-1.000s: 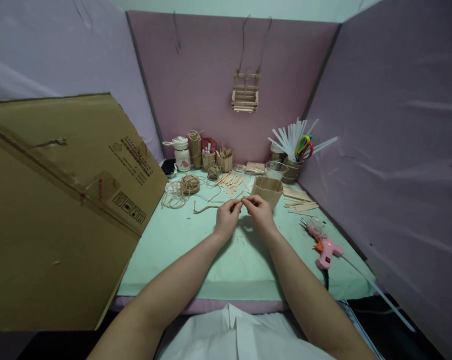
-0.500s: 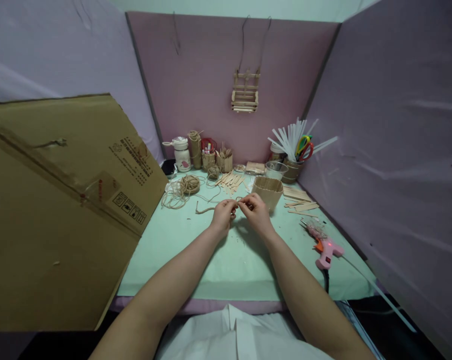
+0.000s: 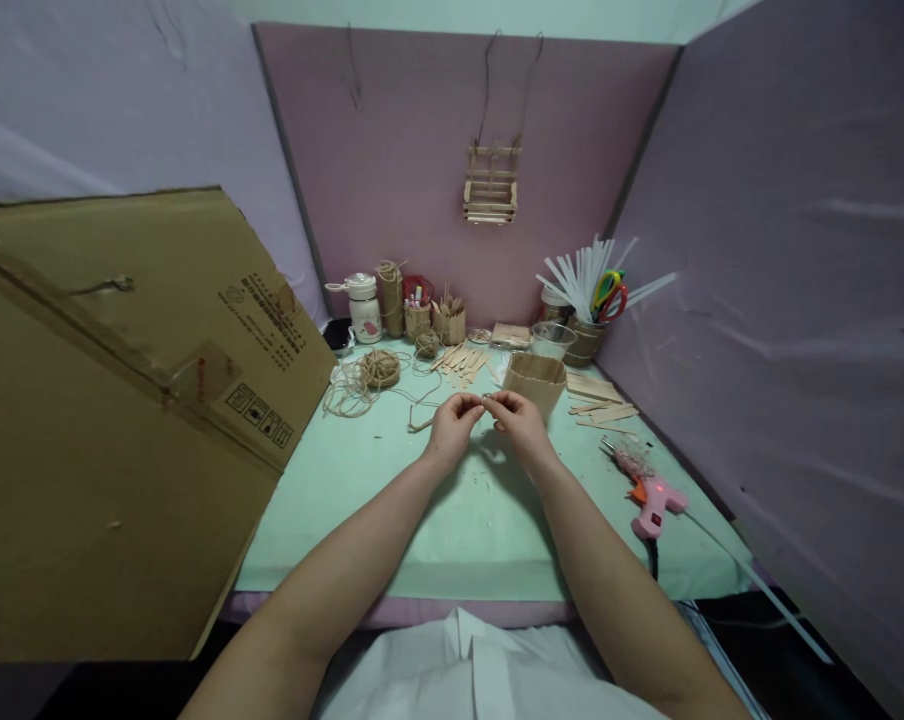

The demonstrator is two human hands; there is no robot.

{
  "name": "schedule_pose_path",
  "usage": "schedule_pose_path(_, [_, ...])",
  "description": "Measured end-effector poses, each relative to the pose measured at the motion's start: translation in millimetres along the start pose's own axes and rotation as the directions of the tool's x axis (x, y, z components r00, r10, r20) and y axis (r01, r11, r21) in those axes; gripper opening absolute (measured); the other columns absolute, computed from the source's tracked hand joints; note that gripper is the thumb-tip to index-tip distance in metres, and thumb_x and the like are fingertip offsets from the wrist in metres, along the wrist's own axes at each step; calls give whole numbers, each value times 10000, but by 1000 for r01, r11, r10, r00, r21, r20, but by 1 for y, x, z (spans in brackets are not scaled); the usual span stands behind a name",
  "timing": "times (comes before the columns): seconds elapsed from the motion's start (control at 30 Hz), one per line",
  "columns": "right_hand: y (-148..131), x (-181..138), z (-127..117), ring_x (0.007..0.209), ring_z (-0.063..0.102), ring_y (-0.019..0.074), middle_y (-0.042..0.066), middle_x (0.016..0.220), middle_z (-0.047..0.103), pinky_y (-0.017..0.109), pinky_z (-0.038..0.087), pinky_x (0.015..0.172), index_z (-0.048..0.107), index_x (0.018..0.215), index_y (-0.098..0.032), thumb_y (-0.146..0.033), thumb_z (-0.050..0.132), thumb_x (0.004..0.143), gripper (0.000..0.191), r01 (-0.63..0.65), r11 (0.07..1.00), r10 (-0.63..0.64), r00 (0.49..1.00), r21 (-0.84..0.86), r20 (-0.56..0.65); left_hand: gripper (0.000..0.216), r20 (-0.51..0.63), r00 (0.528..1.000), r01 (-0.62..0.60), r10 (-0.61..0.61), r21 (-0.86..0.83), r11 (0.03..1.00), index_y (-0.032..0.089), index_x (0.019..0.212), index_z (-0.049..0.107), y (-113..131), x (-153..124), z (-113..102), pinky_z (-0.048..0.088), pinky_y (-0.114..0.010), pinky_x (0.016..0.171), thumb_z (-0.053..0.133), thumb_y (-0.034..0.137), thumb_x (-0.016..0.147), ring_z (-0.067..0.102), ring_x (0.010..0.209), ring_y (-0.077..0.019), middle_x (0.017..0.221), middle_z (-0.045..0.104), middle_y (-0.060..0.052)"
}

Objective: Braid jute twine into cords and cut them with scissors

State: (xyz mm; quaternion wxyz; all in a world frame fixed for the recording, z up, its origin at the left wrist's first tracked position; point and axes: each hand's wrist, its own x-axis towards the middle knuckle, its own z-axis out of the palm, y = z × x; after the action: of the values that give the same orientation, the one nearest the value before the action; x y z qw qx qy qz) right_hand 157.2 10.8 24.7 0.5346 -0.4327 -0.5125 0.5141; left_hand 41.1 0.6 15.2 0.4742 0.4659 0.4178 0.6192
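Head view: fingertips meet on a twine cord (image 3: 420, 427) at mid-frame

From my remote seat I see the left hand (image 3: 452, 432) and the right hand (image 3: 522, 428) close together just right of the frame's centre. Each has thumb and forefinger drawn together in a pinch on the cord, a small bit of which shows between the fingertips; I can't tell how the other fingers hold it. The cord's bent tail emerges left of the left hand, over the pale green tabletop (image 3: 482, 545).

Just behind the right hand I have a brown open-topped container (image 3: 536, 380); whether they touch, I can't say. Left of centre lies a ball of twine (image 3: 381, 369) with loose loops beside it, and near it, towards the middle, a spread of flat wooden sticks (image 3: 463, 366). Lower right, I see a pink glue gun (image 3: 652, 505) on its side. Above it, at centre right, scissors (image 3: 609, 296) stand among white rods (image 3: 578, 280) in a pot (image 3: 585, 343). A large cardboard panel (image 3: 137, 440) fills the left edge, and a small wooden rack (image 3: 491, 190) hangs at upper centre.
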Motion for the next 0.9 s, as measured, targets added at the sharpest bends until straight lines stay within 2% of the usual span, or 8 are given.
schedule_pose_path(0.1, [-1,-1,0,592,450,103,-13,660,562,232,323,517,613,726,-172,-456,716,599,327,44,999,-44,999,-30,-10,152,27,999,26,-28,65,998,144,772,591,1,-1,-1,407,-258,683,644,249,676,518,644,-106,697,598,1])
schedule_pose_path(0.2, [0,-1,0,576,465,109,-14,620,564,244,348,535,598,689,-173,-454,731,576,331,67,997,-68,997,-35,-22,177,127,988,55,-86,233,971,140,677,585,5,-4,-2,388,-262,650,573,305,742,496,607,-113,633,575,-2])
schedule_pose_path(0.37, [6,6,-5,518,438,88,-32,573,511,229,342,493,546,633,-179,-463,715,591,333,27,999,-24,994,26,-106,266,255,967,-111,-19,483,868,151,617,573,9,-9,-3,339,-250,596,470,316,799,457,575,-115,560,516,17])
schedule_pose_path(0.53, [12,14,-13,435,374,77,-63,477,425,224,305,421,475,611,-200,-496,683,617,362,3,993,29,961,116,-275,254,490,871,-260,-9,477,840,151,642,584,15,-17,-1,332,-234,588,459,306,799,448,586,-111,559,485,25])
schedule_pose_path(0.67, [13,14,-12,402,358,74,-74,455,415,226,289,397,458,613,-206,-458,673,641,332,61,988,-3,928,145,-371,255,577,816,-301,-13,445,843,147,639,594,22,-19,-2,330,-235,592,473,312,792,435,593,-110,571,477,20])
schedule_pose_path(0.73, [12,13,-11,398,363,72,-73,455,427,224,291,395,467,618,-203,-448,676,647,323,84,987,-21,915,140,-402,268,580,814,-293,-13,430,854,149,640,599,23,-20,-2,334,-237,595,477,330,795,438,594,-112,574,482,17])
schedule_pose_path(0.8, [10,13,-12,403,365,65,-76,459,424,214,297,398,478,622,-196,-445,691,642,328,95,981,-20,917,171,-398,278,547,837,-258,-9,409,875,151,646,604,22,-20,0,349,-240,606,476,343,802,450,598,-115,574,493,14])
schedule_pose_path(0.9, [4,12,-15,417,371,54,-85,470,405,194,312,405,484,636,-191,-449,733,607,360,65,952,31,952,298,-305,267,461,888,-195,8,360,912,156,682,620,17,-22,5,382,-251,653,473,336,813,486,636,-123,603,538,2])
